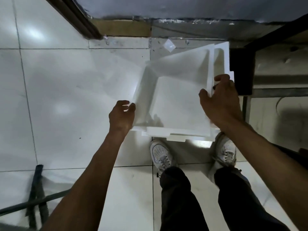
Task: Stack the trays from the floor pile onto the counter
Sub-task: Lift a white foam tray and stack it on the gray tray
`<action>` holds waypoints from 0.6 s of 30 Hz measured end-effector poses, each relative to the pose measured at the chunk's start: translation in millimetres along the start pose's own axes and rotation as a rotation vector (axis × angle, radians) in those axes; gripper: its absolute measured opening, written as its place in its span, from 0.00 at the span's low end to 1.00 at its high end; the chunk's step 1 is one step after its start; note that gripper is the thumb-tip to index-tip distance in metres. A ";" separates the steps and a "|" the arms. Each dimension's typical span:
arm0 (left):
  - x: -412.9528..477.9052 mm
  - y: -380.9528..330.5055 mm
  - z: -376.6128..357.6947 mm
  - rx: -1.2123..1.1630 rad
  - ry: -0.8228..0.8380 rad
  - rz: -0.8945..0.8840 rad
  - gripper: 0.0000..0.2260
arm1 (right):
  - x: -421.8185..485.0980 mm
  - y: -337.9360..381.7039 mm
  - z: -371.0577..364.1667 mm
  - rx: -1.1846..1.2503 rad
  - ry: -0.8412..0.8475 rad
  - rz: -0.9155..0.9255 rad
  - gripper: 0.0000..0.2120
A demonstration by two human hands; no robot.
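A pile of white trays lies on the tiled floor just ahead of my feet. The top white tray sits tilted and skewed over the ones below. My right hand grips its right rim, thumb inside and fingers curled over the edge. My left hand is at the tray's left wall, fingers curled, fingertips touching the edge. The counter is not in view.
My two white shoes stand close behind the pile. A dark metal frame with a black block stands right of the trays. A wall base runs along the far side. Dark metal bars lie at the lower left.
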State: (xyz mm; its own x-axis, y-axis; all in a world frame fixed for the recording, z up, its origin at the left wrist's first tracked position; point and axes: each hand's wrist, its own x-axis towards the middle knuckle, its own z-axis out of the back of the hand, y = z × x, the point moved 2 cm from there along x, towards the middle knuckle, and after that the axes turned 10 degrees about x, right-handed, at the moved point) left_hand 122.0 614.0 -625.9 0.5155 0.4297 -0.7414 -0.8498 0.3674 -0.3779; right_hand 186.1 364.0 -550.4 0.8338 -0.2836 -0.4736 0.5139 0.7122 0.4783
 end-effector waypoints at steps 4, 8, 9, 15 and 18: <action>16.0 2.5 -12.0 -0.039 0.069 0.099 0.13 | 6.0 -8.8 -10.4 0.103 0.026 -0.164 0.19; 19.6 4.6 -12.8 0.084 0.078 0.082 0.13 | 9.3 -8.2 -10.7 0.103 0.002 -0.152 0.16; 18.9 4.2 -12.1 0.104 0.070 0.070 0.13 | 9.4 -8.1 -9.6 0.096 -0.004 -0.147 0.16; 0.3 -3.7 5.2 0.081 0.121 0.086 0.22 | 2.3 -5.3 3.2 0.081 0.007 -0.152 0.14; -15.6 -5.3 22.9 0.076 0.134 0.132 0.25 | -7.3 5.0 10.7 0.079 0.018 -0.140 0.14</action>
State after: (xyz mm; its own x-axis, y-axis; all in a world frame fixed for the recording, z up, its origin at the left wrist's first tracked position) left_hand 121.1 624.2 -599.7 0.3769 0.3659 -0.8509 -0.8956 0.3784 -0.2340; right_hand 184.7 362.8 -536.6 0.7495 -0.3644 -0.5527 0.6397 0.6136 0.4629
